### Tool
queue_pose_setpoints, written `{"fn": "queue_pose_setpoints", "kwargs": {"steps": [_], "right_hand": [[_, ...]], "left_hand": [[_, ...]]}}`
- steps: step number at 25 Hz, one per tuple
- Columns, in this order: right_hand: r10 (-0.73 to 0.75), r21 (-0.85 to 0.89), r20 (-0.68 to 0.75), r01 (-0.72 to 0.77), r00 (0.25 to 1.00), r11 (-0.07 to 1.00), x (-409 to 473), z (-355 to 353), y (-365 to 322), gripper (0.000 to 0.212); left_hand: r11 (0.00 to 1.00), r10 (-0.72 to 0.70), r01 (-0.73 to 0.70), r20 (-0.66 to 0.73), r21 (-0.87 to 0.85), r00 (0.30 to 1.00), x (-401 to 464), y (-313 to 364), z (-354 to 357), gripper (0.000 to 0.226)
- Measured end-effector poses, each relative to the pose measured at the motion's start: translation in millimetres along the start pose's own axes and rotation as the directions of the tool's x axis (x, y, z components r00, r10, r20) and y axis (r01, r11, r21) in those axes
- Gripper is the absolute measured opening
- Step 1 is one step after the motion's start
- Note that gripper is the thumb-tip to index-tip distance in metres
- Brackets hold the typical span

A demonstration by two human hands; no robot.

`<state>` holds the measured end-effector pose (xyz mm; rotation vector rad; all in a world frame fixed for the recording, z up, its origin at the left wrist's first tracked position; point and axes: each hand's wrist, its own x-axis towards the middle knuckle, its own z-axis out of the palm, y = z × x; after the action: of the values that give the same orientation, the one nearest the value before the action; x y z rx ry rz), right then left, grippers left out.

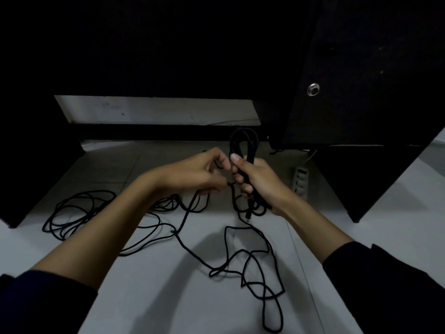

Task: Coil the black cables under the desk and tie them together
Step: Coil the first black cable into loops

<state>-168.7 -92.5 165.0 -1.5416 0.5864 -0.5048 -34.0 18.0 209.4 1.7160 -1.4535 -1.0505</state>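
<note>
Cable bundle (pixel 244 150), black and folded into a few long loops, stands upright in the right hand (pixel 255 179), whose grip is clamped round its middle; the looped top rises above the fist and a plug end hangs just below it. The left hand (pixel 199 174) is just beside it, thumb and fingertips pinching a strand that leads off the bundle, so its grip is closed on cable too.

Coiling looks to be the step in hand, roughly midway. The next move likely calls for drawing more slack up from the floor and laying it as another loop into the right fist, without letting the held loops slip.

Slack on the pale floor (pixel 154 297): one loose tangle (pixel 252 268) near the person, and one wider pile of rings (pixel 79 213) out to the left. Whether these are two cables or one long run cannot be told. One white power strip (pixel 300 180) lies beyond the right hand, beside the dark worktop's side panel (pixel 361 92).
</note>
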Motion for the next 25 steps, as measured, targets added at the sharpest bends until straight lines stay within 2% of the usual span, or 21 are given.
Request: {"fn": "queue_pose_setpoints", "kwargs": {"steps": [3,5,10,13,16,18,20,22,23,25], "right_hand": [[0.021,0.021,0.02,-0.022,1.0,1.0,-3,0,-2,0.032],[0.014,0.013,0.035,-0.014,0.999,1.0,-5,2,-2,0.033],[-0.01,0.01,0.034,0.009,0.999,1.0,-9,6,-2,0.035],[0.027,0.054,0.037,-0.029,0.999,0.998,-11,3,-6,0.033],[0.042,0.097,-0.02,-0.04,0.999,0.995,-8,-3,-8,0.035],[0.04,0.111,-0.039,-0.036,0.998,0.993,-7,-7,-9,0.039],[0.025,0.047,-0.014,-0.024,1.0,0.999,-6,-10,-6,0.042],[-0.005,-0.117,0.005,0.006,1.0,0.993,-6,-9,-1,0.046],[-0.024,-0.136,0.013,0.026,1.0,0.99,-6,-8,2,0.047],[-0.03,-0.022,0.004,0.03,1.0,0.999,-6,-4,4,0.041]], "left_hand": [[0.987,0.055,-0.065,-0.075,-0.144,0.996,-1,-1,-8,0.028],[0.977,0.086,-0.114,-0.152,-0.182,0.985,-1,-4,-8,0.026],[0.958,0.13,-0.194,-0.284,-0.212,0.95,4,-8,-4,0.036],[0.976,0.093,-0.156,-0.356,-0.154,0.93,7,-11,-1,0.032],[0.999,0.032,-0.039,-0.297,-0.018,0.954,6,-19,0,0.022],[1.0,-0.003,0.0,-0.225,-0.012,0.974,3,-26,2,0.02],[0.996,-0.013,-0.01,-0.242,-0.091,0.97,3,-26,4,0.013],[0.962,-0.018,-0.075,-0.332,-0.264,0.943,3,-21,4,0.007],[0.922,-0.011,-0.134,-0.371,-0.364,0.929,4,-18,3,0.006],[0.853,0.039,-0.248,-0.417,-0.459,0.908,8,-12,2,0.007]]}}
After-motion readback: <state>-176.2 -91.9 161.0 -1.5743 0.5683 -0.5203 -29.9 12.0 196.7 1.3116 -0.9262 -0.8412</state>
